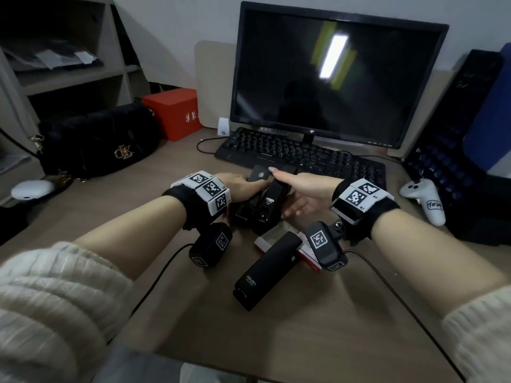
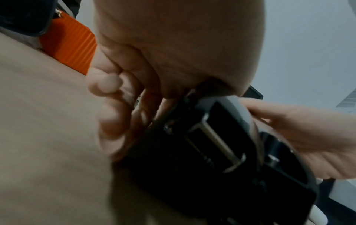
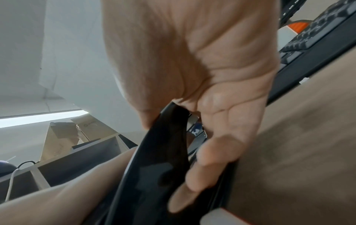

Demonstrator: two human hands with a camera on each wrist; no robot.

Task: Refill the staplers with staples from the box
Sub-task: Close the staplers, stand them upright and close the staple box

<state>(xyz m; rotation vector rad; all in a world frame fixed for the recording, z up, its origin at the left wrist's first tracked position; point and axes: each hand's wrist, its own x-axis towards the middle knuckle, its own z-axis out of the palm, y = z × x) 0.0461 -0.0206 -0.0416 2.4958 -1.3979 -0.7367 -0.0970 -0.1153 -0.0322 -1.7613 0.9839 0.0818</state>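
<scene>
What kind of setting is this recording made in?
Most likely an office desk: a dark flat computer monitor stands behind a black keyboard on a brown wooden desktop, with grey open shelving to the left holding papers.

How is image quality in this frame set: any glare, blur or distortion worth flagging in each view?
Head view: wide-angle bending at the edges, and a ceiling light glares off the dark computer monitor. Left wrist view: the left hand and the black stapler with a metal staple channel are soft, smeared. Right wrist view: the right hand's fingers are blurred; the tan desk looks streaked.
</scene>
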